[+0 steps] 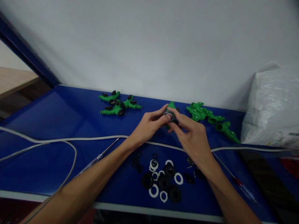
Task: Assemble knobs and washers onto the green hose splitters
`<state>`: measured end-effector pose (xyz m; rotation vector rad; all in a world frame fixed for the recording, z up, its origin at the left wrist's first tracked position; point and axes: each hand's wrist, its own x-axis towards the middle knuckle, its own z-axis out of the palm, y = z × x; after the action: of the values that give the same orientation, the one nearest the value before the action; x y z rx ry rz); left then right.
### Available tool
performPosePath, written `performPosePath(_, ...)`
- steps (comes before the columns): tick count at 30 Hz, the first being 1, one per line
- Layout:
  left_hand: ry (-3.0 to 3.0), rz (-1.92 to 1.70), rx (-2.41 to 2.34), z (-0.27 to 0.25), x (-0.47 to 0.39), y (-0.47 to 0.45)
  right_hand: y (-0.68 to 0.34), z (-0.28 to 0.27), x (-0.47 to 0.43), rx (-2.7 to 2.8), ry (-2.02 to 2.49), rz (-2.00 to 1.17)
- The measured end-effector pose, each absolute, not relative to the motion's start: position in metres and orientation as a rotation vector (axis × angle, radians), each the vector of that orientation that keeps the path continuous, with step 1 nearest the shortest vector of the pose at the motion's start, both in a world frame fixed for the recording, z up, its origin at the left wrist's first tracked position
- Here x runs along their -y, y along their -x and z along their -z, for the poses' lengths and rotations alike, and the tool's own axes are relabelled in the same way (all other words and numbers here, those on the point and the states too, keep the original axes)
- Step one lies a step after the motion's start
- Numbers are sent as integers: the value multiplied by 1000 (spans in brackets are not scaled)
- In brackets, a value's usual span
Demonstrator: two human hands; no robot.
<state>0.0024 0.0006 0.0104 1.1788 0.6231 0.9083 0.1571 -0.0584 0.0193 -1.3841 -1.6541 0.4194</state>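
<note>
Both hands grip one green Y-shaped hose connector (172,105) above the middle of the blue table. My left hand (153,123) is closed on its left side, with the thumb pressed into the black ring (169,115) at the opening facing me; a pale ring shows inside it. From the right, my right hand (190,127) wraps its fingers round the same connector. Below the hands lie loose black rings (163,183) and white notched washers (178,178). Several small dark O-rings (137,163) sit left of them. My fingers cover much of the connector.
Green connectors with black valves (113,109) lie at the back left, bare green connector bodies (198,112) at the back right. A white cable (93,139) crosses the table. Screwdrivers (100,155) (240,183) lie on either side. A wrapped plastic package (271,105) stands right.
</note>
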Motion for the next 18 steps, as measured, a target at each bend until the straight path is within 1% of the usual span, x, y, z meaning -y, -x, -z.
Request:
performPosePath(4, -1215, -896, -623, -10, -1, -2, -156, -18, 59, 1632, 1388, -411)
performPosePath(10, -1292, -889, -607, -1, -1, -5, -155, -14, 57, 1525, 1394, -486)
performPosePath(18, -1295, -925, -590, 1, 4, -9, -154, -12, 58, 1551, 1368, -413)
